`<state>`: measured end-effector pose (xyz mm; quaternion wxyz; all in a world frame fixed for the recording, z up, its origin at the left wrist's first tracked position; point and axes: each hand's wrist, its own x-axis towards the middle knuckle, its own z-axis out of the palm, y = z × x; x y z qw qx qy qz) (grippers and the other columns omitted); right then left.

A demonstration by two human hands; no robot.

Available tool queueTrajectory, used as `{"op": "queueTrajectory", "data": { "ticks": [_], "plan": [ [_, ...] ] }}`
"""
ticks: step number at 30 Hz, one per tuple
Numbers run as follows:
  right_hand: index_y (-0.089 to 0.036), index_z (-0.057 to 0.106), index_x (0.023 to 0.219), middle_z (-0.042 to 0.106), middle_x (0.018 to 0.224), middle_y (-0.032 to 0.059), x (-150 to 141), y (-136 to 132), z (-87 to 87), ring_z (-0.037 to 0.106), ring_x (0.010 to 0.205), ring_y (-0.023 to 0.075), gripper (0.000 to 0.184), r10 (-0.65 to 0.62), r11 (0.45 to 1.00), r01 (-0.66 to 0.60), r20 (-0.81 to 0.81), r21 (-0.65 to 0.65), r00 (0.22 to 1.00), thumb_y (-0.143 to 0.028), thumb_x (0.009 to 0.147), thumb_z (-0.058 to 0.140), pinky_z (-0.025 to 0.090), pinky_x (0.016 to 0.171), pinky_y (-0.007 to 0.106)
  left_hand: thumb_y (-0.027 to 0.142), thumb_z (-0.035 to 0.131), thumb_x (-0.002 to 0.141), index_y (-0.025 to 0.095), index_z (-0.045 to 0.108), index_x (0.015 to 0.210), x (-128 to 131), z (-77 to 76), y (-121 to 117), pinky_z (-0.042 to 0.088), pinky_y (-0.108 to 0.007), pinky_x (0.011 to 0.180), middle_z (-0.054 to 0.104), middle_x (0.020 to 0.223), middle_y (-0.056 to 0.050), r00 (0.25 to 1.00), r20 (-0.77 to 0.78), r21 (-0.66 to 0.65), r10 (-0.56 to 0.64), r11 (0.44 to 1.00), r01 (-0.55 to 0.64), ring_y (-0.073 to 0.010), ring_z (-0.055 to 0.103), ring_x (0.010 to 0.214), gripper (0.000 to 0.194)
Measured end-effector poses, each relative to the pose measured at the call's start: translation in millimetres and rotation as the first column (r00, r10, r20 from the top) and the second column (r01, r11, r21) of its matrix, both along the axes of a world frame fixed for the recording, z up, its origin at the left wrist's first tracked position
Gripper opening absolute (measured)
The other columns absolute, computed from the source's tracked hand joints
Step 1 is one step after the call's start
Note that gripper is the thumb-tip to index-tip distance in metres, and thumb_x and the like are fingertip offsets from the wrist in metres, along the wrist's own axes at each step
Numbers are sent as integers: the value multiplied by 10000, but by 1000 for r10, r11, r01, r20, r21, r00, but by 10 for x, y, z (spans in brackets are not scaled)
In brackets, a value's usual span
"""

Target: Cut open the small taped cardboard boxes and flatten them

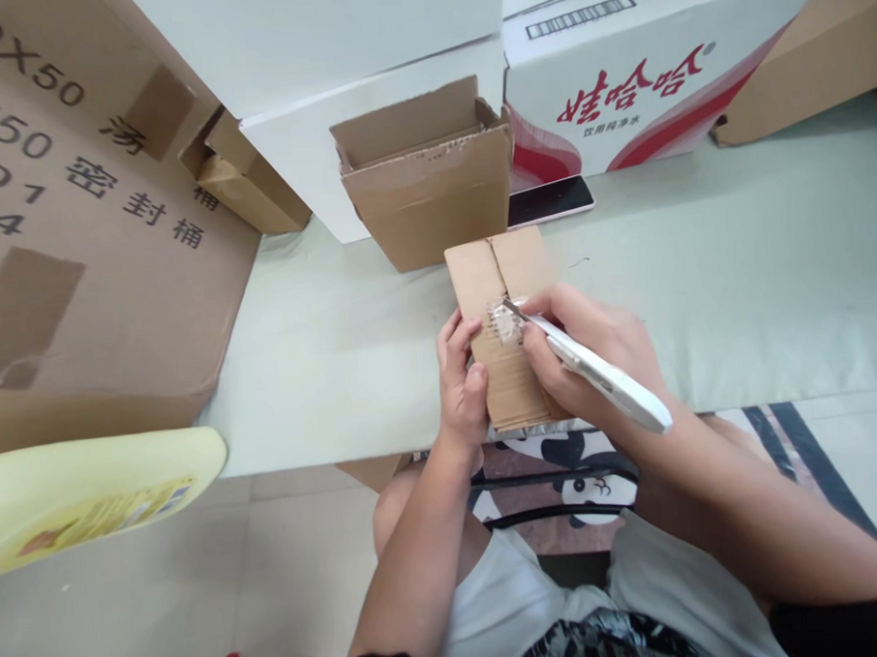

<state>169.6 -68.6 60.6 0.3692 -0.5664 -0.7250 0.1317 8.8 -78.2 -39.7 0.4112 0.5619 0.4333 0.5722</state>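
Observation:
A small brown cardboard box [518,388] lies near the table's front edge, a seam running down its upper part. Clear tape [507,323] covers the lower end of that seam. My left hand [461,381] grips the box by its left side, thumb and fingers closed on the edge. In my right hand [591,346] is a white utility knife [604,374], held like a pen. Its blade [511,308] points up and left and meets the taped spot, or sits just over it; I cannot tell how deep it goes.
Behind stands an open cardboard box [432,188], with a dark phone [551,201] beside it. White cartons [617,98] line the back. A large brown carton [104,314] and a yellow bottle [103,488] are at left. The table [323,353] has a pale cover.

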Motion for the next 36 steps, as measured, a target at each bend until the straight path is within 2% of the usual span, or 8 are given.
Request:
{"op": "queueTrajectory", "data": {
  "ticks": [3, 9, 15, 24, 29, 36],
  "plan": [
    [-273, 575, 870, 737, 808, 46, 1, -6, -1, 637, 650, 201, 75, 8, 1000, -8, -14, -14, 1000, -302, 929, 539, 401, 582, 318, 693, 496, 979, 320, 614, 1355, -3, -3, 1, 469, -508, 1186, 472, 1542, -102, 1000, -11, -7, 10, 1000, -10, -351, 484, 1451, 542],
    [-272, 524, 811, 694, 721, 35, -1, -5, 6, 603, 601, 195, 66, 15, 999, -15, -23, -36, 1000, -271, 876, 540, 382, 558, 309, 666, 492, 997, 347, 605, 1377, -20, -10, -5, 462, -494, 1192, 458, 1548, -86, 1000, -1, 12, -17, 1000, 17, -345, 459, 1478, 509],
    [-255, 557, 839, 720, 731, 32, 3, 3, 16, 624, 603, 182, 80, 5, 1000, -5, -2, -3, 1000, -283, 891, 502, 386, 559, 296, 692, 493, 986, 348, 588, 1381, -25, -16, 2, 468, -522, 1188, 450, 1552, -88, 999, -26, 0, -29, 1000, 29, -349, 459, 1477, 533],
    [-265, 574, 865, 732, 764, 37, 3, 22, -4, 655, 654, 200, 63, 6, 1000, -7, -31, -30, 1000, -295, 902, 532, 409, 579, 311, 656, 488, 1006, 358, 582, 1391, -32, -13, -4, 480, -507, 1180, 443, 1558, -89, 999, -28, 17, -35, 999, 35, -337, 476, 1467, 496],
    [-259, 547, 814, 690, 692, 10, 10, 17, 6, 590, 572, 169, 31, 14, 999, -17, -79, -43, 997, -264, 842, 536, 369, 539, 293, 668, 491, 1000, 351, 577, 1390, -44, -3, -6, 482, -507, 1181, 436, 1567, -92, 998, -40, 0, -39, 999, 39, -339, 475, 1469, 510],
    [-242, 549, 769, 615, 608, -36, 61, -31, 52, 508, 488, 117, 52, 69, 994, -85, -185, -76, 980, -250, 816, 529, 378, 524, 272, 720, 473, 982, 352, 574, 1403, -52, -17, -11, 463, -529, 1196, 449, 1563, -88, 998, -52, -16, -27, 1000, 26, -353, 455, 1484, 568]
  ]
}}
